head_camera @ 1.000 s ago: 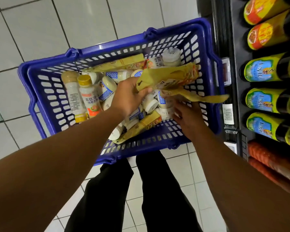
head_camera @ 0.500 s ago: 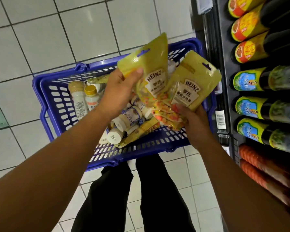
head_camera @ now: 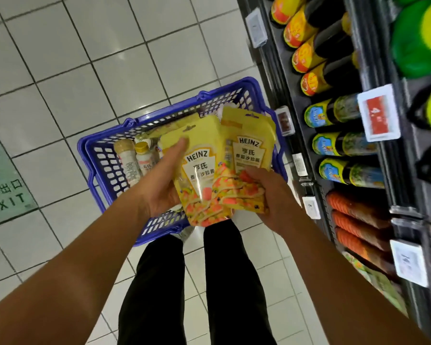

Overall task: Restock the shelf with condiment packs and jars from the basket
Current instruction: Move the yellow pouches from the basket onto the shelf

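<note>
A blue plastic basket (head_camera: 97,168) stands on the tiled floor below me, with small dressing bottles (head_camera: 128,163) showing at its left end. My left hand (head_camera: 163,180) grips a yellow Heinz salad dressing pack (head_camera: 200,175) by its left edge, held upright above the basket. My right hand (head_camera: 266,192) holds a second yellow Heinz pack (head_camera: 250,148) from below, its left side tucked behind the first pack. Both packs hide most of what lies in the basket. The dark shelf (head_camera: 291,103) rises at the right.
The shelf rows hold dark sauce bottles with yellow-red labels (head_camera: 309,51) and blue-green labels (head_camera: 334,144), orange packs (head_camera: 353,212) lower down, and white price tags (head_camera: 378,113) on the rails. A green exit sign (head_camera: 3,192) lies on the floor at left. My legs stand below the basket.
Both hands lifted a yellow pack each out of the basket and brought them up together, side by side and overlapping. My view has tilted up, showing more of the shelf.
</note>
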A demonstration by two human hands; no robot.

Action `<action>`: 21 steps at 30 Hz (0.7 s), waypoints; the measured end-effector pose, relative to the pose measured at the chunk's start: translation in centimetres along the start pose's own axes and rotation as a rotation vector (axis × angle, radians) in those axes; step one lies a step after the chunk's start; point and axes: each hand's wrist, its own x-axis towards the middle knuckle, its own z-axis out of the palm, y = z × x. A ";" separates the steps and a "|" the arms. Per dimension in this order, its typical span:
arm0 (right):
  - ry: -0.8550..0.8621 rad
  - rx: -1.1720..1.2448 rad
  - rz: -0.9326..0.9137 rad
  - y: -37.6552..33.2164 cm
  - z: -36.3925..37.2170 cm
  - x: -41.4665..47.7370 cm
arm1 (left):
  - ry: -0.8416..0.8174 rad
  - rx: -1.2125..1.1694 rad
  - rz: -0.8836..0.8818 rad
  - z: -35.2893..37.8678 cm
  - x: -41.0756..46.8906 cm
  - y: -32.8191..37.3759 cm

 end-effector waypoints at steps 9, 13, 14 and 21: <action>0.074 0.089 -0.183 -1.1 4.4 -10.2 | 0.081 0.241 0.298 4.6 -9.5 -1.5; 0.101 0.098 -0.283 -2.6 6.0 -16.9 | 0.106 0.354 0.368 8.3 -14.4 0.0; 0.104 0.108 -0.301 -3.0 6.5 -18.6 | 0.094 0.371 0.385 9.4 -15.7 0.4; 0.165 0.108 -0.533 -6.2 8.9 -31.0 | -0.094 0.539 0.457 17.8 -24.1 2.7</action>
